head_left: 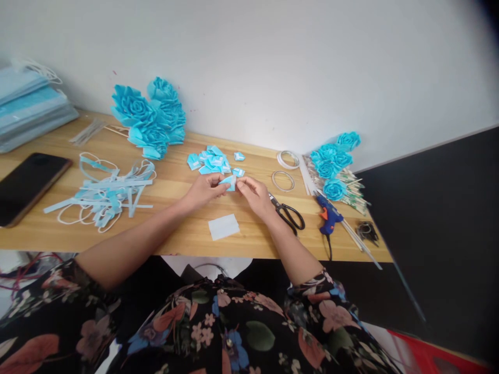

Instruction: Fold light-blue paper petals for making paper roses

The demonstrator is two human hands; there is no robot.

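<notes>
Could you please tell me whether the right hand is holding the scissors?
No, the scissors lie on the table, while the right hand fingers a blue piece.

Brightly and fairly evenly lit, with only soft, faint shading on the surface and pale wall. Slightly hazy, soft in fine detail around the fingers. Stretched toward both side edges; black in the extreme upper right corner.

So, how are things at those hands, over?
Left hand and right hand: pinching one blue piece. Folded pieces just beyond. Possible snag: scissors close by, right side.
</notes>
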